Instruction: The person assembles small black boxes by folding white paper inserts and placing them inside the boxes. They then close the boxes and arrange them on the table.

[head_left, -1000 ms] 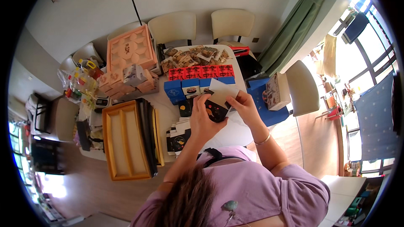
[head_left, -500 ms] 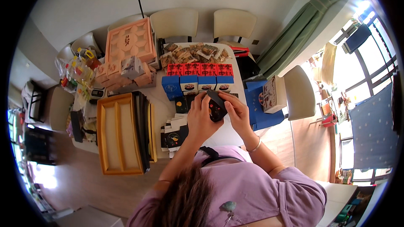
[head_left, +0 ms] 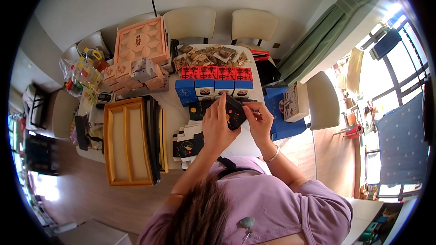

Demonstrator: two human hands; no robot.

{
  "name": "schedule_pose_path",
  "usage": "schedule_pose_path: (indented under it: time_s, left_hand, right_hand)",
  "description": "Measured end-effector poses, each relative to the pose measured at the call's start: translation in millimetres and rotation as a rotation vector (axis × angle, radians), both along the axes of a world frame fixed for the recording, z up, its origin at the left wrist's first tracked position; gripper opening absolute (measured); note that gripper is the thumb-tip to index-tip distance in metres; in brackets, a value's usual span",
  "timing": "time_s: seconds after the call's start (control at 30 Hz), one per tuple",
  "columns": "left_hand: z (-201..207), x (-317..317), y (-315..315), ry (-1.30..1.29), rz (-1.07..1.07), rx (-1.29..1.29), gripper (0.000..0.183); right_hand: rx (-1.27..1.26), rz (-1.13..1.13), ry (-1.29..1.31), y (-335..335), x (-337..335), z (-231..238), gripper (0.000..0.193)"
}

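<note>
A small black box [head_left: 235, 115] with coloured dots on its face is held up over the near part of the table. My left hand [head_left: 217, 126] wraps round its left side, index finger stretched up along it. At the upper right edge of the box, my right hand [head_left: 260, 120] pinches with thumb and bent fingers. Just left of my left hand lie flat black and white cartons [head_left: 188, 146] in a loose pile. Beyond my hands stands a row of blue boxes [head_left: 204, 90] with white fronts, and behind it a row of red boxes [head_left: 217, 73].
Small wrapped packets [head_left: 211, 56] heap up at the table's back. Large gold trays [head_left: 129, 143] lean at the left, near pink boxes [head_left: 141, 41] and plastic bottles [head_left: 88, 72]. Right of the table, a white carton [head_left: 295, 104] rests on a blue chair-side surface [head_left: 285, 129].
The black box has turned, so its dotted face shows more and its raised top flap no longer stands up. My right hand's fingers have curled into a pinch at its edge.
</note>
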State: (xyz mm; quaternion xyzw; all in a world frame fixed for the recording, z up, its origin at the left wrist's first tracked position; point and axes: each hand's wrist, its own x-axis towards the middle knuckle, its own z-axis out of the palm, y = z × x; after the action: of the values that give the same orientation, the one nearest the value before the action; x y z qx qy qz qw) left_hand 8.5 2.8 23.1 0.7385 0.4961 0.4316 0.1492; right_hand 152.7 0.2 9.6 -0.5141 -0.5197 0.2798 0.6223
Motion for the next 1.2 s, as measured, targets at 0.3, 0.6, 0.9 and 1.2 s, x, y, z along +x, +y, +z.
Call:
schedule_pose_path:
  time_s: [0.3, 0.6, 0.9, 1.2]
  left_hand:
    - [-5.0, 4.2, -1.9, 0.026, -0.023, 0.016, 0.101]
    - [-12.4, 0.1, 0.4, -0.061, -0.072, -0.022, 0.091]
    - [-17.2, 0.7, 1.3, -0.108, -0.092, -0.053, 0.083]
    - [-20.5, -10.0, 8.1, 0.038, -0.243, -0.037, 0.090]
  right_hand:
    - [-0.024, 0.142, 0.185, -2.6, -4.4, -5.2, 0.014]
    - [0.045, 0.165, 0.108, -18.9, -13.1, -14.6, 0.049]
    - [-0.014, 0.120, 0.023, -25.5, -9.8, -13.9, 0.038]
    - [-0.115, 0.179, -0.149, -18.7, 12.4, -20.4, 0.041]
